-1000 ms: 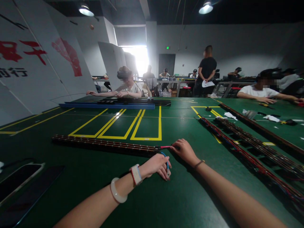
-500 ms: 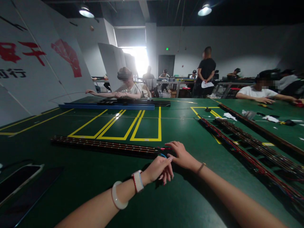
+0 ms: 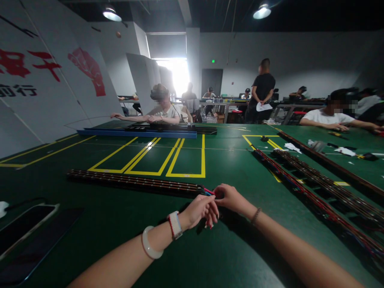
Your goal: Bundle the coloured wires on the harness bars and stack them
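Observation:
A long dark strip (image 3: pixel 135 183) with copper-coloured lines and light dots lies across the green table. From its right end come short red and blue wires (image 3: pixel 207 191). My left hand (image 3: pixel 198 211) pinches the wires' ends between thumb and forefinger, its other fingers curled loosely below. Touching it from the right, my right hand (image 3: pixel 233 199) closes its thumb and fingers on the same wires. The very tips of the wires are hidden between my fingers.
Two dark phone-like slabs (image 3: pixel 39 248) lie at the left. More strips with bundled wires (image 3: pixel 315 208) run along the right side. Yellow tape outlines (image 3: pixel 186 175) mark the green table (image 3: pixel 186 260). A co-worker (image 3: pixel 163 108) sits across, behind a blue rail (image 3: pixel 138 133); another person (image 3: pixel 328 114) sits at the right.
My right hand has drawn its spread fingers together onto the wires. The red wire now slants down to my fingertips beside the blue one. The left hand has barely moved.

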A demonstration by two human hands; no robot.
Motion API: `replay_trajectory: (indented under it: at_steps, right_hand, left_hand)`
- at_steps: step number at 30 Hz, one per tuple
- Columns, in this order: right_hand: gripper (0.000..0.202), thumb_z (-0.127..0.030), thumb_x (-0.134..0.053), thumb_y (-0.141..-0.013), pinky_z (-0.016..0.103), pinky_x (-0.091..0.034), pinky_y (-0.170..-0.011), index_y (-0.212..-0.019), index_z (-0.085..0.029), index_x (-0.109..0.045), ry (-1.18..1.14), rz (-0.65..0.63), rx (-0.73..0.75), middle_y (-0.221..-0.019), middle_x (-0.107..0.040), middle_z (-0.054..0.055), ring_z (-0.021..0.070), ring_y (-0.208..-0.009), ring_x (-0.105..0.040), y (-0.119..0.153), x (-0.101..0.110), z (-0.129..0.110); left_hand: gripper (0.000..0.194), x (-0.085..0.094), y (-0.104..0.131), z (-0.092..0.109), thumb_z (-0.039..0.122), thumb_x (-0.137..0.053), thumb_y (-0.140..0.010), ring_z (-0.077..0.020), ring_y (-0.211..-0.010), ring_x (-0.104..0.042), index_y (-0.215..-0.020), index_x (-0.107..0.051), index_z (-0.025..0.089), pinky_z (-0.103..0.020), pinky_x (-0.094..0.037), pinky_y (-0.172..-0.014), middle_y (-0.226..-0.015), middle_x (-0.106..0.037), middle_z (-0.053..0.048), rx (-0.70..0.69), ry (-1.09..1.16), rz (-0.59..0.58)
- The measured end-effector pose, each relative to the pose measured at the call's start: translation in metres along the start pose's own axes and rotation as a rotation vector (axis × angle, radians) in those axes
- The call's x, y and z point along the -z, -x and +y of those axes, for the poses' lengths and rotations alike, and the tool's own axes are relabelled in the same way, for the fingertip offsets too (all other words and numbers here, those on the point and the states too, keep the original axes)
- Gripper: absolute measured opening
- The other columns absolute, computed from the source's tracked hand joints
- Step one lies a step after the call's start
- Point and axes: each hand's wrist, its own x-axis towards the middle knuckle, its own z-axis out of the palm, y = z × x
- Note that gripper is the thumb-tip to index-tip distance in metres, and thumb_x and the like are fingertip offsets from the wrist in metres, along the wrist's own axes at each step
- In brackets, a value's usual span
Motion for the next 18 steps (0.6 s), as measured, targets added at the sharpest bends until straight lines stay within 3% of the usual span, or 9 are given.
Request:
replay_trajectory:
  at_steps: [4, 6, 11, 15, 18]
  right_hand:
    - [0.014, -0.024, -0.063, -0.074, 0.023, -0.041, -0.062, -0.082, -0.013, -0.063, -0.326, -0.008, -0.115, -0.075, -0.064, 0.002, 0.0133, -0.068, -0.057, -0.006, -0.008, 0.007]
    - [0.01, -0.02, -0.062, -0.074, 0.023, -0.041, -0.061, -0.081, -0.013, -0.062, -0.362, 0.056, -0.122, -0.076, -0.064, 0.002, 0.013, -0.068, -0.057, -0.006, -0.009, 0.005]
    - [0.007, -0.018, -0.057, -0.081, 0.026, -0.038, -0.069, -0.08, -0.016, -0.063, 0.089, 0.257, 0.067, -0.082, -0.06, 0.003, 0.0144, -0.077, -0.054, 0.004, -0.002, -0.016]
    - [0.013, -0.021, -0.052, -0.087, 0.032, -0.034, -0.076, -0.081, -0.017, -0.063, 0.493, 0.271, 0.206, -0.082, -0.058, 0.005, 0.0181, -0.079, -0.051, 0.011, 0.001, -0.028]
    - [0.011, -0.02, -0.055, -0.085, 0.035, -0.035, -0.079, -0.088, -0.015, -0.064, 0.682, 0.249, 0.333, -0.084, -0.058, 0.008, 0.0206, -0.08, -0.049, 0.015, -0.002, -0.032]
  left_hand:
    - [0.05, 0.002, -0.003, -0.003, 0.053, -0.046, -0.084, -0.0137, -0.044, -0.059, -0.071, -0.06, 0.007, -0.02, -0.043, -0.041, -0.058, -0.063, -0.01, 0.055, 0.043, -0.021]
    - [0.05, 0.003, -0.005, -0.005, 0.055, -0.045, -0.084, -0.0161, -0.05, -0.063, -0.076, -0.059, 0.007, -0.023, -0.047, -0.046, -0.062, -0.065, -0.011, 0.076, 0.07, -0.019]
    - [0.048, 0.003, -0.01, -0.008, 0.056, -0.04, -0.088, -0.0201, -0.061, -0.067, -0.093, -0.052, 0.01, -0.029, -0.052, -0.057, -0.072, -0.067, -0.014, 0.108, 0.144, 0.003]
    - [0.047, 0.002, -0.012, -0.009, 0.055, -0.034, -0.091, -0.0193, -0.065, -0.067, -0.101, -0.051, 0.012, -0.033, -0.053, -0.062, -0.081, -0.067, -0.012, 0.069, 0.221, -0.018]
    - [0.039, 0.0, -0.014, -0.01, 0.049, -0.036, -0.092, -0.0162, -0.064, -0.065, -0.094, -0.052, 0.014, -0.032, -0.052, -0.064, -0.077, -0.066, -0.008, 0.035, 0.338, 0.038]
